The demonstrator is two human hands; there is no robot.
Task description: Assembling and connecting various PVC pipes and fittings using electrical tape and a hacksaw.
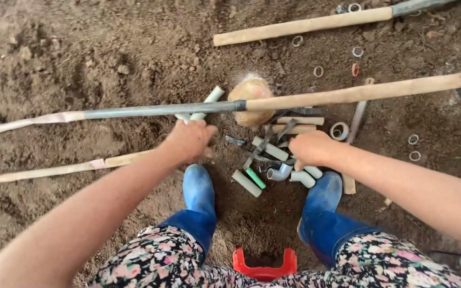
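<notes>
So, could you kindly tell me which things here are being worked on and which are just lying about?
In hand:
left hand gripping a pale pipe
right hand on the pile of pipe pieces

Lying about:
long poles
small rings
red stool

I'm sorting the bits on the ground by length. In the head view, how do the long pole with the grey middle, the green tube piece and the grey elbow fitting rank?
Largest to smallest:
1. Long pole with grey middle, spanning nearly the whole view.
2. Green tube piece and grey elbow fitting: both short and look alike, so I would not rank them.
</notes>
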